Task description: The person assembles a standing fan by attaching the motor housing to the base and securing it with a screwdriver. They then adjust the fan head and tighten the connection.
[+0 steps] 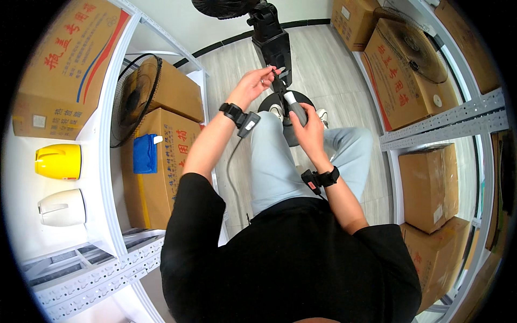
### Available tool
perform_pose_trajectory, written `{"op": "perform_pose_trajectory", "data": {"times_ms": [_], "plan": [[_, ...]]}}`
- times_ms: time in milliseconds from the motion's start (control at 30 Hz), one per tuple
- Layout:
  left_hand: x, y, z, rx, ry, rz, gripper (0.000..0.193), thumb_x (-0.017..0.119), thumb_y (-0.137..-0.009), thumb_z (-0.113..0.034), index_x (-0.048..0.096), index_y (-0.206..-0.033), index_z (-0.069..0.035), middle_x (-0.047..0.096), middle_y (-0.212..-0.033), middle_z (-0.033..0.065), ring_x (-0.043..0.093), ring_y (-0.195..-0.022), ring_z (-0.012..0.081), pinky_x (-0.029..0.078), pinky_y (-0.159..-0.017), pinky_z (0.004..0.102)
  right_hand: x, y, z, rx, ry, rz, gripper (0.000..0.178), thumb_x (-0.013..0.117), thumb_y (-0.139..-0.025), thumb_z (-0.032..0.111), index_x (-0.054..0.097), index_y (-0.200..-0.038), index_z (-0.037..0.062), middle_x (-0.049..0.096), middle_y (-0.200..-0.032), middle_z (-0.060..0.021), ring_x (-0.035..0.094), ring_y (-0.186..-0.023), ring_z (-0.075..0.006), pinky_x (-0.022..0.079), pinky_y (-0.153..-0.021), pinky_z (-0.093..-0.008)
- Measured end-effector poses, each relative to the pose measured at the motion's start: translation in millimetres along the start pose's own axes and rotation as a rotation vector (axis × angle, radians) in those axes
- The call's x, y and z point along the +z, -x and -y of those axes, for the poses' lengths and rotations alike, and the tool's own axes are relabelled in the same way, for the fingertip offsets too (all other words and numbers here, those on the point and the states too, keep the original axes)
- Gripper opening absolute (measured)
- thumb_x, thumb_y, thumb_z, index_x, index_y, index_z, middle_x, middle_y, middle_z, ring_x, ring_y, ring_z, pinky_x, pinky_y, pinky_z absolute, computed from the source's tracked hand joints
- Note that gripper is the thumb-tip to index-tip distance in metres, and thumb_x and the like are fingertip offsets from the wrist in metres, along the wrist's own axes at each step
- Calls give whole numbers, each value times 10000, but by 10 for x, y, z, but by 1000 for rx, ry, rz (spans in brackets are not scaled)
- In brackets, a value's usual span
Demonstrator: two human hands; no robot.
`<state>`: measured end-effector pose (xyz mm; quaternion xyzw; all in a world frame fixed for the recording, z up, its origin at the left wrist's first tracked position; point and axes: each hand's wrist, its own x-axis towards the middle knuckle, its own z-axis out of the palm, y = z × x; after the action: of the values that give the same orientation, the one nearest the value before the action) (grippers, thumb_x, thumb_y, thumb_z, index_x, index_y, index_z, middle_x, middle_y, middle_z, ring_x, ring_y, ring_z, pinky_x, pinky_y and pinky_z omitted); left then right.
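Between my knees stands a black upright stand [273,47] with a dark, wide round head [225,6] at its top and a round black base [291,139] on the floor. Raised against the stand's lower part, my left hand [250,87] has its fingertips pinched together at a small dark part; what exactly they hold is too small to tell. My right hand [311,131] is wrapped round a grey cylindrical handle with a white collar [297,113]. A narrow black piece [279,86] reaches from the collar up toward my left fingertips.
White metal shelving [110,183] rises on the left, holding cardboard boxes [164,145], a black fan grille [135,99], and yellow [58,161] and white [62,208] plastic housings. Right-hand shelves carry boxes [428,188] and a wire grille [414,46]. A cable [230,167] hangs from my left wrist.
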<state>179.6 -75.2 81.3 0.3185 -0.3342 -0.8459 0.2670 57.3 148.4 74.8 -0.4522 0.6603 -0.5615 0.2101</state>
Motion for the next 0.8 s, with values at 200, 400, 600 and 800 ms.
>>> {"op": "perform_pose_trajectory", "data": {"times_ms": [200,400,600,800], "plan": [[119,-106,204,100,258,-53,150,529,-949,-105,560,-1019,23,610,-1068,161,535,-680,88,394,-503,173,-94,-173,-61,-107,116,-25,381,688,-831,251,585,-1128,35,656,-946,-152,642,-828,-279,500,-730,-356],[69,-110,195,92,351,-23,150,518,-944,-79,552,-1047,24,599,-1099,167,540,-691,91,394,-511,178,-105,-311,54,-57,90,54,368,663,-830,250,582,-1100,14,639,-981,-199,613,-907,-371,483,-795,-411],[189,25,186,55,240,5,205,510,-939,-57,537,-1120,37,600,-1100,168,524,-684,79,386,-511,179,-155,-447,230,306,-39,244,408,638,-868,312,579,-1136,10,659,-916,-166,664,-730,-214,504,-599,-333],[165,-12,215,88,166,39,226,528,-949,-101,539,-1108,59,614,-1033,132,501,-672,53,364,-492,164,-52,-469,75,370,-407,215,381,630,-881,286,567,-1150,24,655,-880,-137,621,-618,-181,493,-539,-311]]}}
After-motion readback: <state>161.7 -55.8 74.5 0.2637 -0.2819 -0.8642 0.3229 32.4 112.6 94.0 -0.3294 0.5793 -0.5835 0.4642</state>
